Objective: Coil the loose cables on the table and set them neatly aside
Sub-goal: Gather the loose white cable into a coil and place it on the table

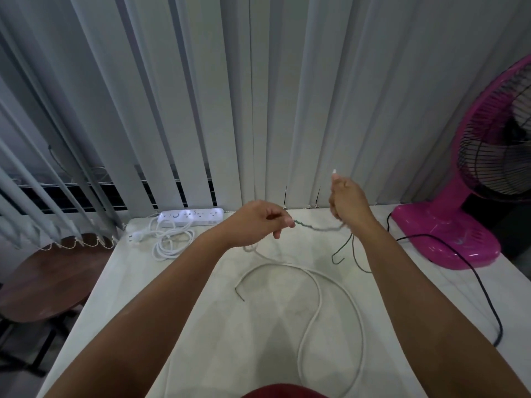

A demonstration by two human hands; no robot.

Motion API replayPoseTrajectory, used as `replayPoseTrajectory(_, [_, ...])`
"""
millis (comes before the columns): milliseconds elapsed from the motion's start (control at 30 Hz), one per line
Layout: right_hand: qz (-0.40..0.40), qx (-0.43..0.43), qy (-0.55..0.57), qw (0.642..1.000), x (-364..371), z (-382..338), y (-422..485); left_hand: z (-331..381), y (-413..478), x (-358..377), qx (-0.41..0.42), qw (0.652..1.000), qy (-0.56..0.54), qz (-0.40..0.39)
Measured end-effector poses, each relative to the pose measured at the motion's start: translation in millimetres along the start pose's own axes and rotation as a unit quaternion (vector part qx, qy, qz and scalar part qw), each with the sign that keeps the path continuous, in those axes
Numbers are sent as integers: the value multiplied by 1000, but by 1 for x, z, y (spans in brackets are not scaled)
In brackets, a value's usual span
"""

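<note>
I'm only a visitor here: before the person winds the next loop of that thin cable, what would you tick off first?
1. Left hand pinches the thin green cable: ok.
2. Right hand grips the same cable, with its white plug end sticking up: ok.
3. The stretch between the hands is free of knots: cannot tell, it is blurred.
4. The hanging loops below the right hand are apart from the white cable: ok.
5. The white cable is coiled: not ok, it lies loose on the table.
6. The fan cord is clear of the hands: ok, it runs along the right side.
</note>
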State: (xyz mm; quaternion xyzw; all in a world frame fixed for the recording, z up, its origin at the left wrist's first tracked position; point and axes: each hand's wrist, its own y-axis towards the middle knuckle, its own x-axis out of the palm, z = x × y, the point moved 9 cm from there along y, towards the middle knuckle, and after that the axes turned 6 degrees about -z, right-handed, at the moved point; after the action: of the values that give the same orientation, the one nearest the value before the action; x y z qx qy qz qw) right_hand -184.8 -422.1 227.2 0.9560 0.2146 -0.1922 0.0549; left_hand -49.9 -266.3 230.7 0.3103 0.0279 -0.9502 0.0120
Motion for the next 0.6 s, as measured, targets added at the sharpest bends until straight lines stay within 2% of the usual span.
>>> replayPoseTrajectory(100, [-97, 64, 126, 985, 23, 10, -11, 20, 11, 22, 5, 991, 117, -59])
replayPoseTrajectory(233, [-152, 90, 208, 962, 45, 8, -27, 35, 22, 33, 10, 983, 159, -89])
replayPoseTrajectory(367, [-199, 103, 200, 954, 58, 13, -44, 40, 27, 13, 33, 996, 72, -46])
replayPoseTrajectory(467, [-281, 125, 174, 936, 68, 20, -57, 25, 34, -9, 3, 997, 83, 1])
replayPoseTrajectory(600, [-397, 199, 256, 859, 81, 22, -73, 0, 37, -26, -24, 990, 114, 81])
